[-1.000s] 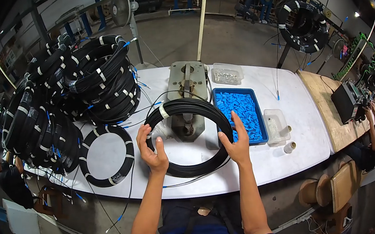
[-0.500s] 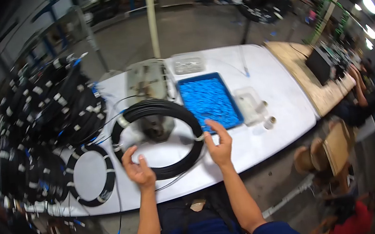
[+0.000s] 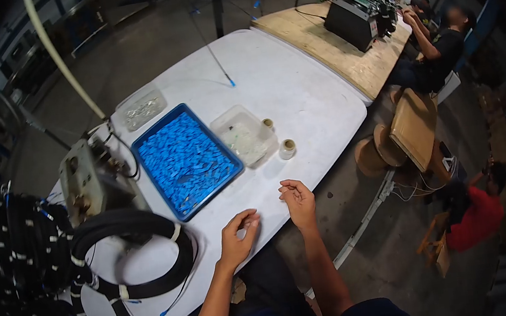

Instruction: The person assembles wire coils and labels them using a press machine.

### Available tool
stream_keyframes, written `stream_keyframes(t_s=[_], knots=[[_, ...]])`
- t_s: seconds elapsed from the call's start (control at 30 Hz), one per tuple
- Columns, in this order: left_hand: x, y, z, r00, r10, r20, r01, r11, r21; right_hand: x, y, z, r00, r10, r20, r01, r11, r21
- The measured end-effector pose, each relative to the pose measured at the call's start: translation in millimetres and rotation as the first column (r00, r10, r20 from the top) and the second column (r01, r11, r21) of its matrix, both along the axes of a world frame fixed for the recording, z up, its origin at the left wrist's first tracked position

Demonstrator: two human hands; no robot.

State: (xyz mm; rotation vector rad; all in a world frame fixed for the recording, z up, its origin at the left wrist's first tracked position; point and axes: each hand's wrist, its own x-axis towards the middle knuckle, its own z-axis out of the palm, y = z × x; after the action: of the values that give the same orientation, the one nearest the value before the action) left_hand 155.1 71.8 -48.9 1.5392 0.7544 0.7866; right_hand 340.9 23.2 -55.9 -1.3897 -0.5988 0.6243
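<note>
My left hand (image 3: 238, 237) is above the white table's front edge with its fingers curled; whether anything is between them is too small to tell. To its right, my right hand (image 3: 299, 203) has bent fingers, and I cannot make out anything in them. A taped black cable coil (image 3: 181, 263) lies left of my hands, apart from them, in front of a grey metal machine (image 3: 81, 181). Beyond my hands stands a blue tray (image 3: 238, 167) full of small blue pieces. Beside it are a clear plastic tub (image 3: 244, 137) and a small roll (image 3: 287, 149).
Many black cable coils (image 3: 20, 247) are piled at the left. A clear container (image 3: 143, 110) stands at the back of the white table (image 3: 314, 88). A wooden table (image 3: 362, 74) bears a black box (image 3: 350, 25). A person in black (image 3: 449, 48) and one in red (image 3: 475, 217) are at the right.
The view has swung right, so the coil and tray now appear further left. My hands have moved away from the coil and closer together, with their fingers more curled.
</note>
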Motion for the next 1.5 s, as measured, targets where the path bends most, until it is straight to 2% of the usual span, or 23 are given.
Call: stream_keyframes(t_s=[0.07,0.13,0.2,0.3,0.33,0.4,0.43,0.53,0.67,0.77,0.83,0.87,0.93,0.97,1.0,1.03,1.17,1.23,1.33,1.4,1.5], knots=[[36.3,14.4,-15.2,0.998,-0.044,0.046,0.048,0.995,-0.084,21.3,3.1,-13.5,0.999,-0.038,0.020,0.038,0.999,-0.030],[63.5,31.3,-18.2,0.994,-0.107,0.012,0.108,0.988,-0.111,36.7,7.8,-19.2,0.996,-0.079,0.039,0.082,0.995,-0.060],[89.9,45.5,-19.5,0.996,-0.062,-0.070,0.067,0.995,0.069,48.1,14.7,-22.6,0.976,-0.133,0.173,0.148,0.986,-0.073],[119.5,60.4,-22.4,0.995,-0.054,-0.082,0.061,0.994,0.093,60.8,27.4,-21.8,0.970,-0.134,0.205,0.160,0.981,-0.114],[125.7,63.6,-25.4,0.997,-0.035,-0.072,0.043,0.992,0.118,63.5,33.2,-22.1,0.970,-0.137,0.198,0.164,0.979,-0.124],[134.3,68.3,-33.2,0.998,-0.037,-0.057,0.043,0.995,0.092,69.4,44.9,-23.3,0.896,-0.193,0.401,0.244,0.966,-0.081],[137.6,69.7,-36.0,0.999,-0.033,-0.034,0.036,0.997,0.074,72.4,48.3,-23.7,0.878,-0.179,0.444,0.248,0.964,-0.101],[140.4,70.6,-36.3,0.998,-0.032,-0.051,0.034,0.999,0.038,76.1,61.1,-18.5,0.834,-0.178,0.521,0.280,0.952,-0.121],[139.6,70.9,-35.6,0.998,-0.038,-0.046,0.040,0.998,0.053,81.1,64.2,-24.1,0.852,-0.112,0.511,0.246,0.948,-0.201],[136.6,67.1,-36.9,0.999,-0.038,-0.028,0.039,0.998,0.051,80.1,57.7,-29.3,0.894,-0.140,0.426,0.230,0.959,-0.167],[132.9,63.2,-33.7,0.999,-0.039,-0.008,0.039,0.999,0.003,73.7,49.1,-31.2,0.945,-0.116,0.305,0.163,0.978,-0.133],[129.4,60.9,-31.0,0.999,-0.032,-0.006,0.032,0.999,0.006,68.3,44.4,-31.5,0.946,-0.110,0.306,0.156,0.979,-0.131],[122.1,55.4,-14.9,0.998,-0.012,0.062,0.019,0.994,-0.104,57.4,35.7,-25.2,0.997,-0.014,0.070,0.012,0.999,0.031],[116.9,53.2,-9.5,0.998,0.011,0.069,-0.004,0.995,-0.100,52.2,30.7,-19.9,0.997,0.009,0.077,-0.012,0.999,0.034],[107.0,48.5,-4.7,0.995,0.024,0.094,-0.013,0.993,-0.121,42.1,23.6,-4.4,0.997,0.080,-0.025,-0.078,0.995,0.068],[96.7,45.0,0.8,0.992,0.040,0.119,-0.023,0.990,-0.137,32.4,18.3,7.6,0.980,0.155,-0.125,-0.141,0.984,0.109],[45.3,29.7,31.7,0.973,0.170,0.155,-0.150,0.980,-0.133,-4.0,-2.1,29.8,0.907,0.397,-0.140,-0.375,0.913,0.161],[13.3,19.7,43.1,0.990,0.121,0.076,-0.117,0.992,-0.056,-29.7,-6.4,39.6,0.862,0.486,-0.142,-0.455,0.867,0.204],[-35.0,-2.4,48.2,0.980,0.189,0.059,-0.182,0.977,-0.109,-66.6,-16.2,44.9,0.752,0.635,-0.176,-0.588,0.767,0.257],[-65.2,-16.2,55.3,0.956,0.293,0.036,-0.292,0.956,-0.025,-92.5,-22.8,42.8,0.718,0.651,-0.247,-0.612,0.759,0.223],[-103.6,-36.6,62.5,0.893,0.432,0.124,-0.424,0.901,-0.088,-130.7,-23.2,39.4,0.647,0.722,-0.247,-0.666,0.692,0.278]])
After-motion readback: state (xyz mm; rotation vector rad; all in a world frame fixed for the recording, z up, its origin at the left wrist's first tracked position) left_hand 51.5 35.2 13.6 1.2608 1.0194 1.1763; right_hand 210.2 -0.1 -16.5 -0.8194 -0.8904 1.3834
